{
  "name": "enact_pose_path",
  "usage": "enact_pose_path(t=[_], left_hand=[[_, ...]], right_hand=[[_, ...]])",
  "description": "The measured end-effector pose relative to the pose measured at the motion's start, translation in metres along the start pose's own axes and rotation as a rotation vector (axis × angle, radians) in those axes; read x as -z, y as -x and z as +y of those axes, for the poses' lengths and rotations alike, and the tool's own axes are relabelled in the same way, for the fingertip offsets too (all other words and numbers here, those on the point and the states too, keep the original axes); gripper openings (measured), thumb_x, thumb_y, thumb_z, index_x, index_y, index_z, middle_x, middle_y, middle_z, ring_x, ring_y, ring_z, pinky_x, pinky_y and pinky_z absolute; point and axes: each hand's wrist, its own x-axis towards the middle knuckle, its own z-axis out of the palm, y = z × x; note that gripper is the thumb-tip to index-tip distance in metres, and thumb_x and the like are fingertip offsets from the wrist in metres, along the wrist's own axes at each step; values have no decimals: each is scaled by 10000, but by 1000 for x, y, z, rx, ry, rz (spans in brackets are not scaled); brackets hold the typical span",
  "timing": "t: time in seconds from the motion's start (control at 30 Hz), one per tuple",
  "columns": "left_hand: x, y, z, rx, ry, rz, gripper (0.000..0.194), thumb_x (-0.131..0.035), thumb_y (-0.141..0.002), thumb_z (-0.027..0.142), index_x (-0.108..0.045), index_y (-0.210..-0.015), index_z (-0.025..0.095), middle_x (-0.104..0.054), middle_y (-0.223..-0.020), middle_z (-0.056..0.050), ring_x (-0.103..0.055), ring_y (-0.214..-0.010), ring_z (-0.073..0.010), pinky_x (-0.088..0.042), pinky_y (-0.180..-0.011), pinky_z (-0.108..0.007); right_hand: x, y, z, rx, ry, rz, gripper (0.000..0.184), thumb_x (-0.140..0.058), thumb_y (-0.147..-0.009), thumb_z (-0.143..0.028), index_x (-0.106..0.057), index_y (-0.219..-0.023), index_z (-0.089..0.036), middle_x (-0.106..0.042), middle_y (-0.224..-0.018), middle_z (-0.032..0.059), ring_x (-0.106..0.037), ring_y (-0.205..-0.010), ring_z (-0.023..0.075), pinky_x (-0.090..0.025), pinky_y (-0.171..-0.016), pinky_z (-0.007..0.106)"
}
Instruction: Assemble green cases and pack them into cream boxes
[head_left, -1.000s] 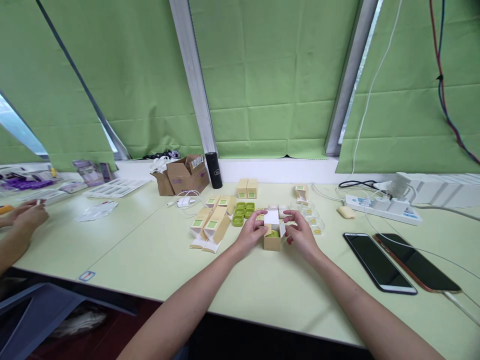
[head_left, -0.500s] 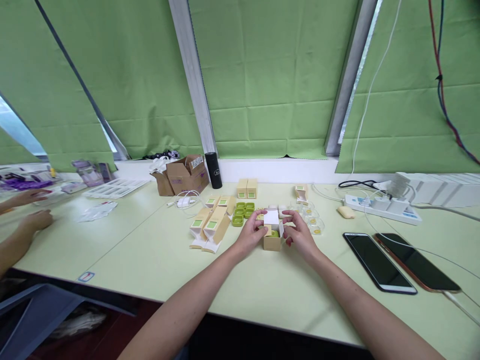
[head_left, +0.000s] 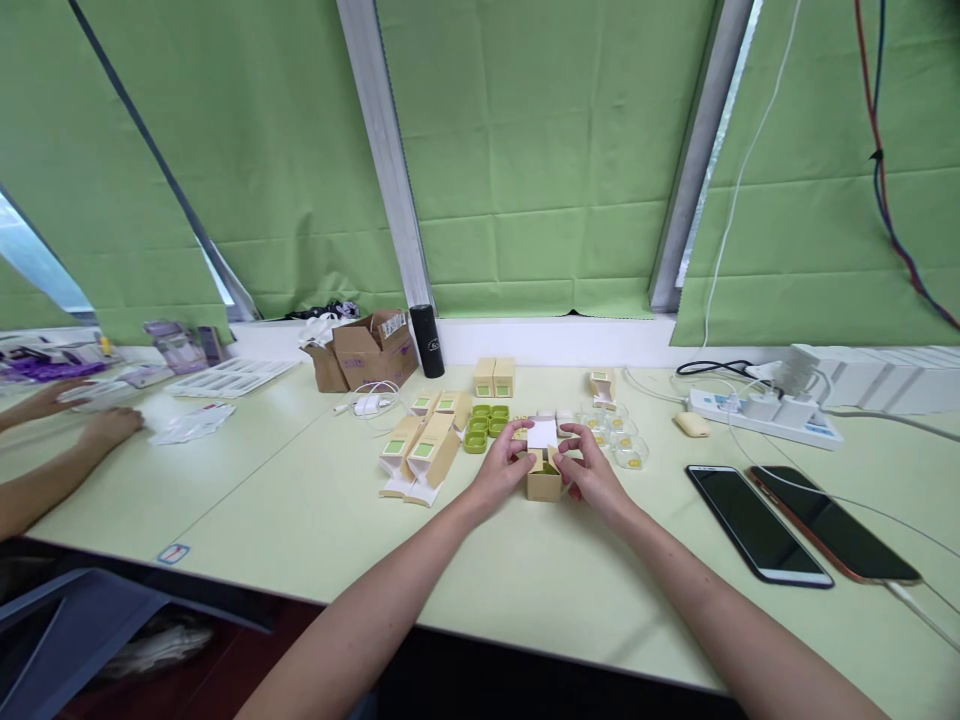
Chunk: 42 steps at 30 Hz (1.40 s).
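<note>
Between my two hands a small tan carton (head_left: pixel 544 488) stands on the table, its white lid raised at the back and something green showing inside. My left hand (head_left: pixel 504 466) grips its left side, thumb on the left flap. From the right, my right hand (head_left: pixel 589 468) holds the carton, with the thumb pressing the right flap inward. To the left are green square cups (head_left: pixel 476 441) and several tan cartons (head_left: pixel 435 447) with opened white ends. Clear plastic cups (head_left: pixel 631 452) with yellow spots lie just beyond my right hand. Small white pieces behind the lid are partly hidden.
Two tan cartons (head_left: pixel 494 377) and one opened carton (head_left: pixel 602 386) stand farther back. A cardboard box (head_left: pixel 373 350) and black bottle (head_left: pixel 427 341) are at back left. Right are two phones (head_left: pixel 757 525) and a power strip (head_left: pixel 765 418). A co-worker's hands (head_left: pixel 109 428) are far left.
My right thumb has come in over the carton, and the right flap has folded inward, covering more of the green inside. The co-worker's nearer hand has moved right.
</note>
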Motion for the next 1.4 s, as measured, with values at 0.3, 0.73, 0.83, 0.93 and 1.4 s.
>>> enact_pose_path(t=[0.3, 0.73, 0.83, 0.93, 1.4], left_hand=[[-2, 2, 4, -6, -16, 13, 626, -815, -833, 383, -493, -1345, 223, -781, -1066, -94, -727, -899, -223, -490, -834, -333], [-5, 4, 9, -64, -70, 70, 615, -790, -841, 343, -386, -1295, 248, -772, -1017, -56, -691, -959, -216, -440, -896, -346], [-5, 4, 9, -62, -88, 63, 523, -787, -836, 346, -462, -1232, 240, -765, -1041, -61, -682, -993, -225, -434, -913, -347], [-6, 3, 10, -83, -111, 65, 431, -779, -838, 324, -502, -1156, 234, -761, -1060, -60, -675, -1031, -230, -426, -928, -344], [-8, 3, 13, -87, -127, 88, 258, -786, -832, 307, -571, -932, 203, -676, -927, -25, -653, -934, -198, -458, -849, -298]], right_hand=[[-1, -3, 5, -6, 39, 2, 663, -707, -747, -530, -451, -1314, -300, -510, -1078, -7, -552, -652, 123, -380, -450, 222], [1, -5, 8, 3, 51, -19, 667, -716, -757, -490, -455, -1337, -290, -507, -1086, -3, -534, -682, 118, -367, -495, 222], [0, -5, 9, 9, 58, -17, 658, -707, -762, -490, -460, -1339, -290, -512, -1090, -2, -532, -681, 116, -367, -497, 221], [0, -5, 9, 14, 60, -10, 663, -707, -756, -489, -462, -1339, -290, -518, -1081, -5, -524, -673, 113, -373, -503, 223], [1, -3, 4, 153, 93, 59, 512, -697, -763, -450, -575, -1219, -252, -583, -1045, 19, -548, -663, 138, -419, -544, 262]])
